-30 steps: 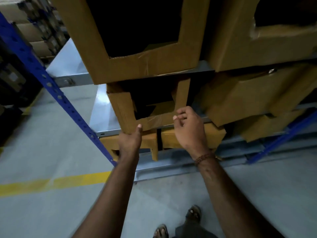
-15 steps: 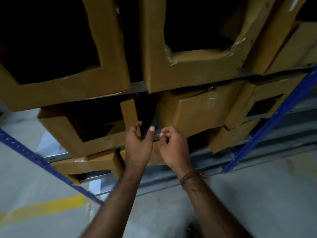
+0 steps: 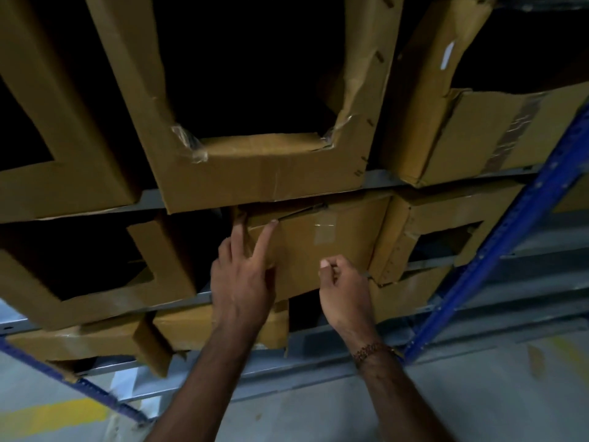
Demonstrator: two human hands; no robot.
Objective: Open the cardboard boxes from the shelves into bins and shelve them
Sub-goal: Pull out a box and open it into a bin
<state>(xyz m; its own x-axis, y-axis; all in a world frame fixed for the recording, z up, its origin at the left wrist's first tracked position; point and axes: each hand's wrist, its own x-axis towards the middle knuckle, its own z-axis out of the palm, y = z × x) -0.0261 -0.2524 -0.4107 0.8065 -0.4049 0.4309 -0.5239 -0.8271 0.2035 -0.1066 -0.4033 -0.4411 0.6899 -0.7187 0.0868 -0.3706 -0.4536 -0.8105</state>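
My left hand (image 3: 242, 282) lies against the front of the closed cardboard box (image 3: 322, 247) on the middle shelf, two fingers straight and reaching its top edge. My right hand (image 3: 344, 291) hangs just right of it at the box's lower right corner, fingers curled, seemingly pinching something thin I cannot identify. Above the box sits a cut-open bin (image 3: 255, 173); another bin (image 3: 95, 291) stands left of it, and a blue upright (image 3: 510, 237) slants to its right.

Taped, uncut cardboard box (image 3: 318, 247) on middle shelf
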